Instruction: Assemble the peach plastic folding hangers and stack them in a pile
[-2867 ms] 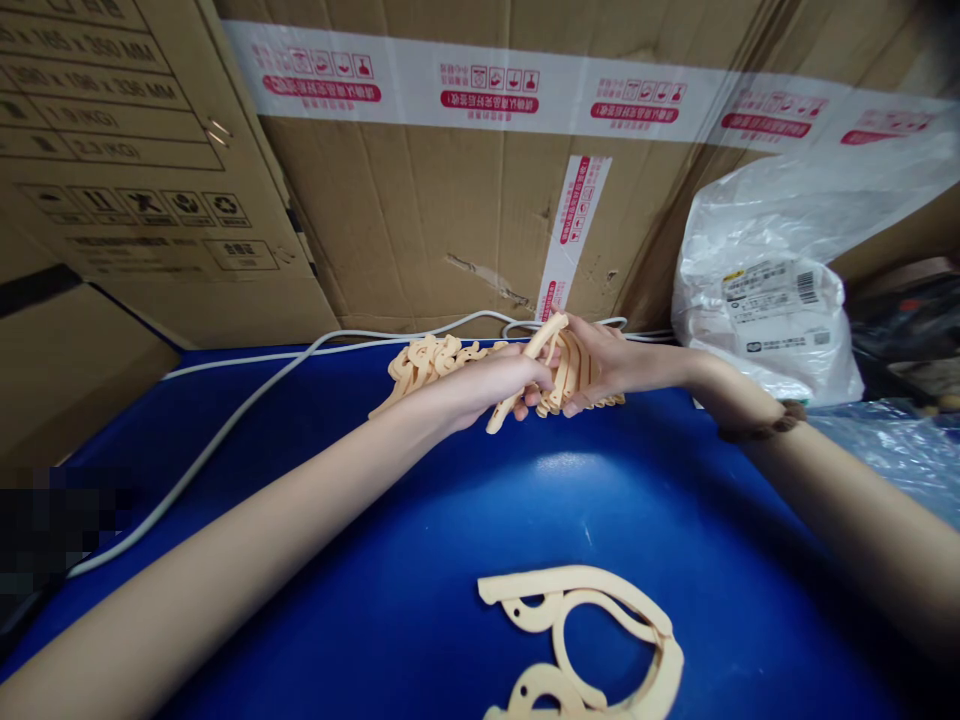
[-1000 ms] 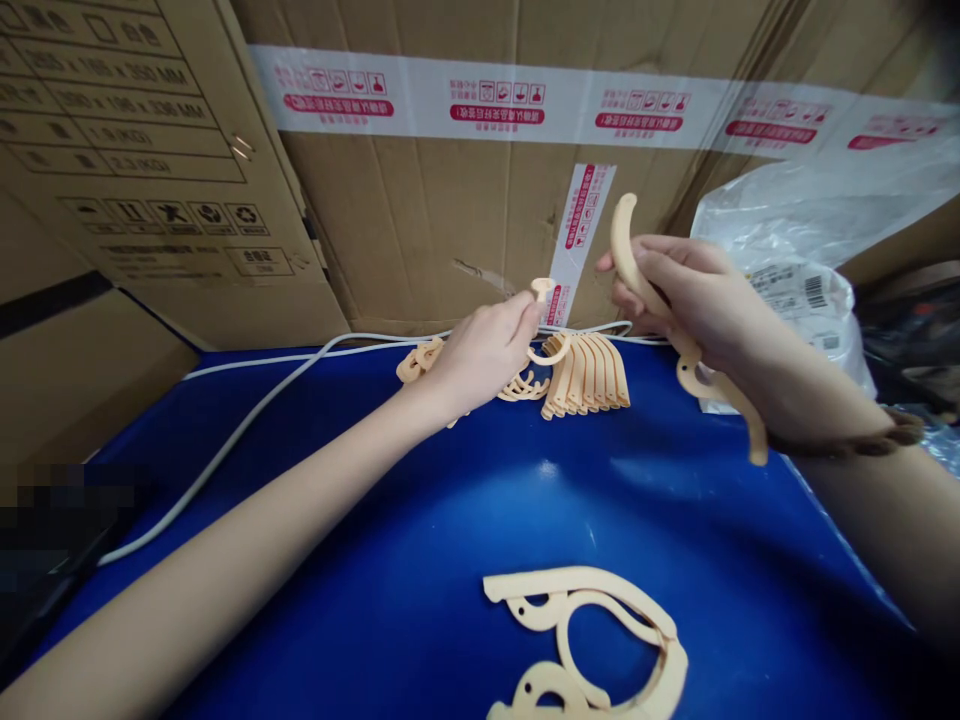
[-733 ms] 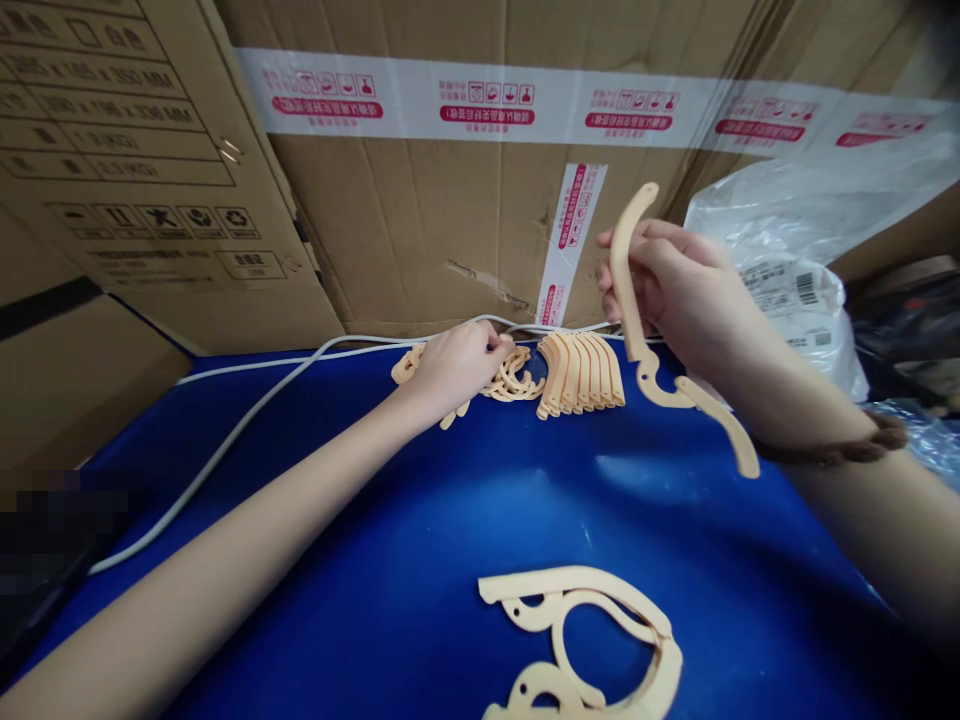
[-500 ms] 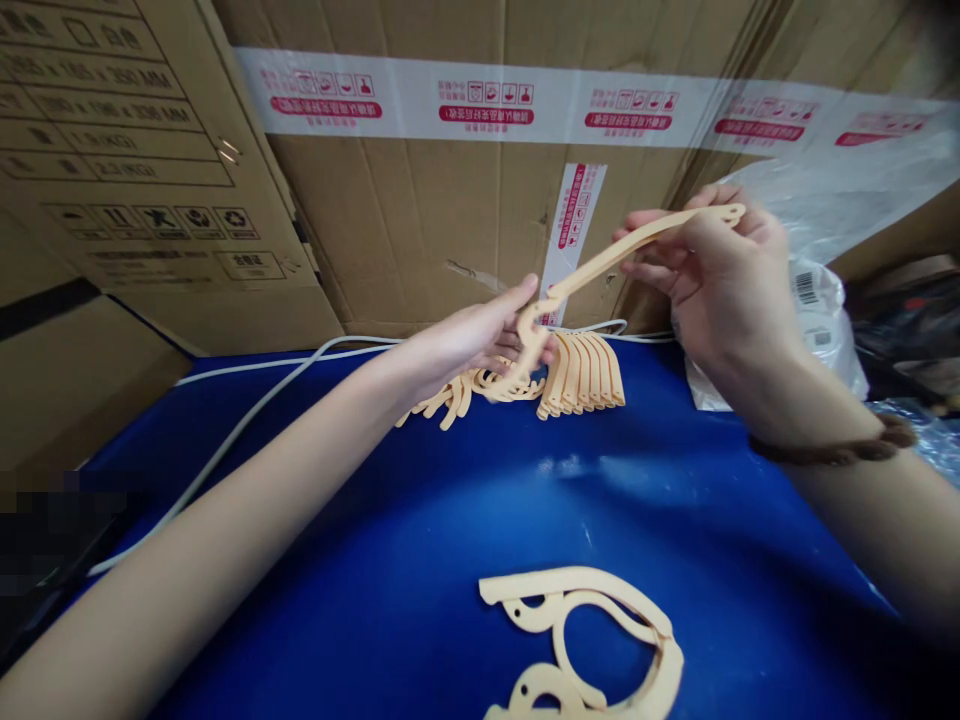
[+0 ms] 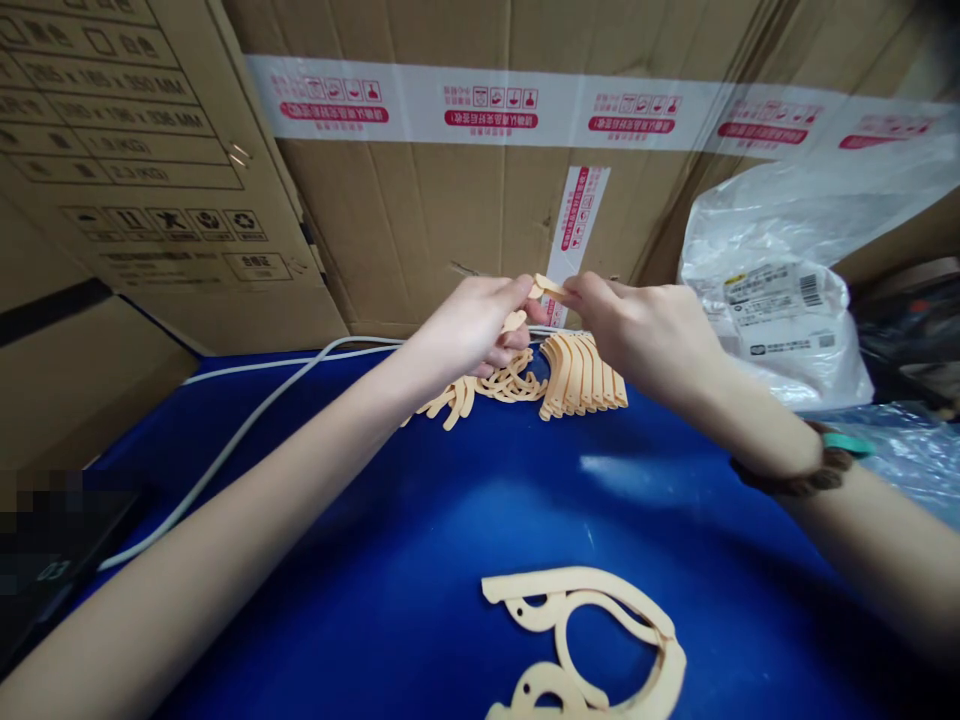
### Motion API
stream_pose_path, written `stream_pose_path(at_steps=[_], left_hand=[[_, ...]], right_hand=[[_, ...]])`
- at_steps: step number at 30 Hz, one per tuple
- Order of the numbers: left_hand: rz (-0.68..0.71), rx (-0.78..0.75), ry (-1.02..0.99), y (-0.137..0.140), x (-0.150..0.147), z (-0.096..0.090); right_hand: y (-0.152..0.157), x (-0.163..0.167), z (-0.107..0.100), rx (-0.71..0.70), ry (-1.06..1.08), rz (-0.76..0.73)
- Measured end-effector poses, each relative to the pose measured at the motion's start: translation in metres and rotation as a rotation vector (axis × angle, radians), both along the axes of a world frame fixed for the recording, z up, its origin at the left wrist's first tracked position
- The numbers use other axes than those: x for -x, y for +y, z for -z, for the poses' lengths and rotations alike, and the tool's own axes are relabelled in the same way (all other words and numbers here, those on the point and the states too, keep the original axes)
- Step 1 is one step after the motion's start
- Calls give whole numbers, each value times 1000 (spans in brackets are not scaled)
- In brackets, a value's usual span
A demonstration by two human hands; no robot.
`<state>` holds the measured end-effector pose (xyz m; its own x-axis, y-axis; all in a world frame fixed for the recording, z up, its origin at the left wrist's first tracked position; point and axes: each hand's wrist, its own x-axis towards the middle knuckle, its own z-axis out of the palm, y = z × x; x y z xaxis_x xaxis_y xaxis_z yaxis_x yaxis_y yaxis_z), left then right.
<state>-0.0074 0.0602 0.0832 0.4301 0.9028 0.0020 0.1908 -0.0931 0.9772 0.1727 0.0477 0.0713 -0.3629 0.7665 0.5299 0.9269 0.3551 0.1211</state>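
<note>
Cream hanger piece (image 5: 553,288) up near the middle of the frame, held clear of the blue tabletop (image 5: 375,590), in front of the big cardboard box (image 5: 442,220). Pinched at one end between thumb and fingers of the left hand (image 5: 476,322). Another bit of cream plastic (image 5: 514,322) poking out between those same fingers, can't tell if part of the same piece. Right hand (image 5: 649,325) pinching the other end, back of the hand to the camera, so most of the grip hidden.

Just below the hands, neat row of curved hanger arms (image 5: 583,375), packed side by side. Right beside on the left, jumbled pile of hook-shaped parts (image 5: 514,385), plus some loose strips (image 5: 456,402) partly behind the left forearm.

Down at bottom center, well apart from the rest, bigger group of joined-looking hanger parts (image 5: 585,578), lying flat around a round opening and cut off by the frame edge. White cable (image 5: 120,559) snaking down the left side. Crumpled plastic bag (image 5: 787,335) with a shipping label over at the right. Brown braided band (image 5: 810,477) on the right wrist.
</note>
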Motion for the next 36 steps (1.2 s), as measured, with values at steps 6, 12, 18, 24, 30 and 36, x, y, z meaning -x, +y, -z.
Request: stream_pose_path(at_steps=[6, 12, 18, 24, 30, 36], left_hand=[[-255, -531, 265, 6, 10, -9], [-149, -147, 501, 49, 66, -10], [39, -169, 928, 76, 89, 13], [-63, -216, 1152, 68, 80, 16], [-63, -326, 1221, 39, 56, -2], [700, -216, 1126, -23, 21, -6]], right_hand=[[20, -24, -2, 401, 542, -139], [47, -52, 8, 449, 566, 60], [50, -47, 23, 384, 183, 287], [48, -43, 40, 374, 185, 277], [50, -43, 34, 328, 264, 227], [42, -46, 6, 148, 616, -33]])
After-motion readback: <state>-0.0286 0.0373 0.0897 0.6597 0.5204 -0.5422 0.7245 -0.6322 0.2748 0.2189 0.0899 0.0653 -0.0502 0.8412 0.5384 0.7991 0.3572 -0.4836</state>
